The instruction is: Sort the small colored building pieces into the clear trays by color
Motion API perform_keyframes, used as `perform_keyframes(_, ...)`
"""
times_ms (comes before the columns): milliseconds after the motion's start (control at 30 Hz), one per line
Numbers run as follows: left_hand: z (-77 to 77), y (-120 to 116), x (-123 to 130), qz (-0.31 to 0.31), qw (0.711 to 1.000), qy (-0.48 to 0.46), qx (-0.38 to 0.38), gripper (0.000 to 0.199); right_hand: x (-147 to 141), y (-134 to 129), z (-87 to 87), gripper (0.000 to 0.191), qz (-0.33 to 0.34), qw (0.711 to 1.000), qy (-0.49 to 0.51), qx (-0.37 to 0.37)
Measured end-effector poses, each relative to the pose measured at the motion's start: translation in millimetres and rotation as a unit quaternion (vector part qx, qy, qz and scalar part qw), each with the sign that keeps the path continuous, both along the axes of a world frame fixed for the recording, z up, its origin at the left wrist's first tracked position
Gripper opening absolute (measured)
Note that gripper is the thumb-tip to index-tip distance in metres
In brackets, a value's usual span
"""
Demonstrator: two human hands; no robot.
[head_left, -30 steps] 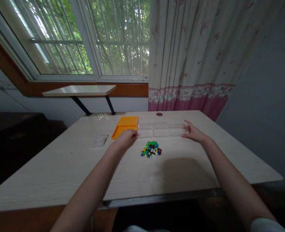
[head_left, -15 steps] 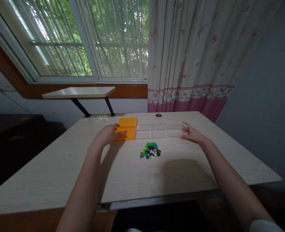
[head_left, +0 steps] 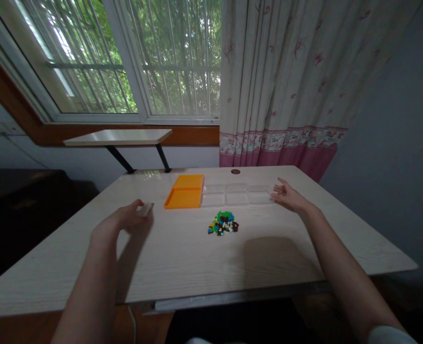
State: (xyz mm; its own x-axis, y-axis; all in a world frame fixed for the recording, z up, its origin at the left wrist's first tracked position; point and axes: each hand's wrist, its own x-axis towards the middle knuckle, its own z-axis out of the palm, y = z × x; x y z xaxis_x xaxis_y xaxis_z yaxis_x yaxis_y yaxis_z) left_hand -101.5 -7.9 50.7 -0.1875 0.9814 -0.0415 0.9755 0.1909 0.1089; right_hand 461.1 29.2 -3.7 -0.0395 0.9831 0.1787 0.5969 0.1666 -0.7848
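Observation:
My left hand (head_left: pixel 128 216) is just above the table, left of the orange tray (head_left: pixel 183 198). Its thumb and fingers close around a small pale thing (head_left: pixel 146 209) whose kind I cannot make out. My right hand (head_left: pixel 286 195) is open, fingers spread, at the right end of the clear compartment trays (head_left: pixel 237 198). These stand in a row against the orange tray's right side. In front of them lies a loose pile of small coloured bricks (head_left: pixel 223 223), green, blue, yellow, dark brown and cream.
A raised shelf (head_left: pixel 120 137) on black legs (head_left: pixel 163 158) stands at the table's back left. Near the back edge is a round brown cable hole (head_left: pixel 235 171). Behind are a barred window and a long patterned curtain (head_left: pixel 279 138).
My left hand has moved left and nearer, off the orange tray, and a small pale thing now shows at its fingers. My right hand has shifted slightly right. Trays and brick pile are unchanged.

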Motion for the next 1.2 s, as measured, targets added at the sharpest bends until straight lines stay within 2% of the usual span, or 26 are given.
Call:
perform_keyframes(100, 9.5, 2, 5, 0.047, 0.994, -0.006, -0.098, 0.052, -3, -3, 9.9, 0.087, -0.03, 0.998, -0.025, 0.047)
perform_keyframes(167, 20.6, 2, 11, 0.041, 0.995, 0.011, -0.093, 0.049, -7, -5, 18.5, 0.081, -0.055, 0.992, -0.048, 0.1)
perform_keyframes(233, 34.4, 0, 24, 0.017, 0.999, 0.028, -0.033, 0.046, -13, -6, 27.6, 0.073, -0.082, 0.979, -0.082, 0.166)
perform_keyframes(300, 47.2, -1, 46, -0.028, 0.993, 0.0, 0.118, 0.048, -24, -8, 36.5, 0.062, -0.096, 0.962, -0.117, 0.228)
perform_keyframes(333, 51.8, -2, 61, -0.071, 0.981, -0.041, 0.174, 0.045, -32, -11, 40.7, 0.056, -0.094, 0.955, -0.127, 0.252)
perform_keyframes(400, 54.8, -3, 95, -0.175, 0.947, -0.164, 0.212, 0.039, -53, -20, 48.3, 0.044, -0.061, 0.948, -0.138, 0.28)
perform_keyframes(467, 49.4, -4, 132, -0.255, 0.897, -0.292, 0.211, 0.034, -79, -32, 54.4, 0.039, 0.01, 0.947, -0.141, 0.287)
perform_keyframes(600, 24.9, -6, 191, -0.344, 0.81, -0.453, 0.145, 0.03, -127, -56, 59.2, 0.042, 0.168, 0.933, -0.119, 0.296)
perform_keyframes(700, 7.6, -10, 216, -0.317, 0.74, -0.576, 0.143, 0.044, -147, -66, 56.3, 0.043, 0.23, 0.927, -0.094, 0.279)
perform_keyframes(767, -1.4, -13, 224, -0.269, 0.695, -0.649, 0.153, 0.051, -152, -69, 52.8, 0.041, 0.238, 0.93, -0.083, 0.268)
perform_keyframes(833, -8.8, -17, 227, -0.232, 0.664, -0.693, 0.16, 0.053, -155, -69, 49.3, 0.039, 0.227, 0.934, -0.078, 0.264)
perform_keyframes(933, -16.6, -21, 228, -0.211, 0.662, -0.696, 0.181, 0.051, -160, -70, 45.4, 0.038, 0.212, 0.937, -0.09, 0.264)
perform_keyframes(1200, -24.4, -25, 223, -0.254, 0.724, -0.616, 0.179, 0.056, -162, -71, 33.9, 0.052, 0.198, 0.918, -0.181, 0.291)
